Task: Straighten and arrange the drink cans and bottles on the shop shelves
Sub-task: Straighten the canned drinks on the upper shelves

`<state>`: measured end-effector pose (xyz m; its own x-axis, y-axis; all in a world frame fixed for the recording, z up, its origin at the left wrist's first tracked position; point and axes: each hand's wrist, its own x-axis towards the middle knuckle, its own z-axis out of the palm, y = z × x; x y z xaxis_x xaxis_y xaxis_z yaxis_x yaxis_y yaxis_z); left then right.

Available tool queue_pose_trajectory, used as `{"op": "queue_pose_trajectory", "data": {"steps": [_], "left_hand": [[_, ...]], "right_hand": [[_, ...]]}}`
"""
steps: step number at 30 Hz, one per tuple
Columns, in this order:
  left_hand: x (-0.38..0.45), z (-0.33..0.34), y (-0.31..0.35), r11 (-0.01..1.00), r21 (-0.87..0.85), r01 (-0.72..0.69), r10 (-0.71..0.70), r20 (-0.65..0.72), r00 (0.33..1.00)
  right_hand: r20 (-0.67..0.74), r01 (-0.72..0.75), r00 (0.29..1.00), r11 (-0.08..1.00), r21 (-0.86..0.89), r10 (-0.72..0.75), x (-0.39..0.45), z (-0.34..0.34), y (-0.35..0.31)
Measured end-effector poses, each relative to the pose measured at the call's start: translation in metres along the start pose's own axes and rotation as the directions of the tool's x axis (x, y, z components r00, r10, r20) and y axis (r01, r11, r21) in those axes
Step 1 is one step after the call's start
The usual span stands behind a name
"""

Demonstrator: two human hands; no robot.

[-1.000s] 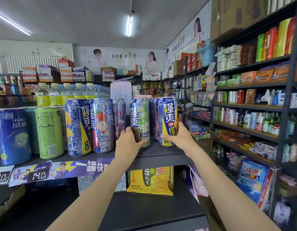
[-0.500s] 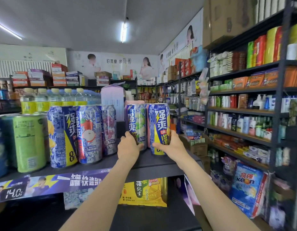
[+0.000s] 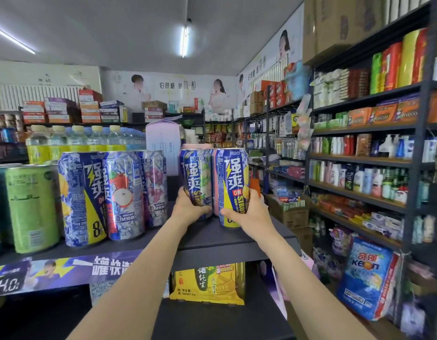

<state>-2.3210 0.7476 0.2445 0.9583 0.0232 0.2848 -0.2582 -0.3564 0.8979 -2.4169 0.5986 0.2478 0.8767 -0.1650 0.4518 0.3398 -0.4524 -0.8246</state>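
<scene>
Two tall blue cans stand side by side at the right end of the dark shelf (image 3: 212, 239). My left hand (image 3: 190, 208) grips the lower part of the blue-and-green can (image 3: 195, 175). My right hand (image 3: 249, 212) grips the base of the blue-and-yellow can (image 3: 232, 182). A pink can behind them is mostly hidden. To the left stands a row of cans: a yellow-marked one (image 3: 82, 197), a lychee one (image 3: 124, 192), a grape one (image 3: 155, 185) and a green one (image 3: 31, 204).
Yellow-labelled bottles (image 3: 77, 141) stand behind the can row, with a pale carton (image 3: 163, 146) beside them. A yellow drink pack (image 3: 207, 283) sits on the lower shelf. Dark racks of goods (image 3: 359, 168) line the aisle on the right.
The camera has drifted right and closer. Both hands stay on the two cans, which stand slightly nearer each other.
</scene>
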Motion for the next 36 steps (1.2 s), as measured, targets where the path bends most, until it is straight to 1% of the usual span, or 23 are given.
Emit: {"op": "queue_pose_trajectory", "data": {"steps": [3, 8, 14, 18, 22, 27, 30, 32, 35, 36], "left_hand": [[-0.004, 0.001, -0.002, 0.999, 0.020, -0.047, 0.047, -0.022, 0.999], [-0.002, 0.003, -0.005, 0.995, 0.086, -0.047, 0.049, -0.027, 0.998], [0.002, 0.004, -0.004, 0.997, 0.071, -0.025, 0.026, -0.011, 1.000], [-0.001, 0.002, -0.005, 0.995, 0.085, -0.052, 0.053, -0.012, 0.999], [-0.008, -0.002, -0.002, 0.977, 0.199, -0.076, 0.080, -0.012, 0.997], [-0.022, -0.017, 0.013, 0.942, 0.327, -0.072, 0.079, -0.009, 0.997], [-0.033, -0.028, 0.022, 0.923, 0.367, -0.121, 0.137, -0.019, 0.990], [-0.043, -0.036, 0.025, 0.901, 0.387, -0.194, 0.227, -0.042, 0.973], [-0.066, -0.052, 0.018, 0.869, 0.376, -0.321, 0.401, -0.155, 0.903], [-0.075, -0.058, 0.014, 0.861, 0.363, -0.357, 0.446, -0.201, 0.872]], "right_hand": [[-0.011, 0.006, 1.000, 1.000, 0.021, -0.006, 0.000, 0.001, 0.000], [-0.014, 0.011, 1.000, 1.000, 0.014, -0.011, -0.001, 0.003, 0.000], [-0.009, 0.032, 0.999, 0.999, 0.000, -0.032, 0.000, 0.000, 0.002], [0.010, 0.007, 1.000, 0.999, 0.047, -0.007, 0.001, 0.000, 0.003], [0.038, -0.048, 0.998, 0.989, 0.141, 0.043, 0.004, -0.001, 0.004], [0.025, -0.039, 0.999, 0.993, 0.115, 0.036, 0.004, 0.001, 0.004], [0.003, 0.010, 1.000, 1.000, -0.003, -0.010, 0.001, 0.003, 0.001], [-0.007, 0.022, 1.000, 0.999, -0.030, -0.023, -0.002, 0.003, -0.001], [-0.015, 0.012, 1.000, 1.000, -0.027, -0.012, -0.003, 0.003, -0.002], [-0.060, 0.044, 0.997, 0.997, -0.056, -0.047, -0.006, 0.004, -0.001]]}}
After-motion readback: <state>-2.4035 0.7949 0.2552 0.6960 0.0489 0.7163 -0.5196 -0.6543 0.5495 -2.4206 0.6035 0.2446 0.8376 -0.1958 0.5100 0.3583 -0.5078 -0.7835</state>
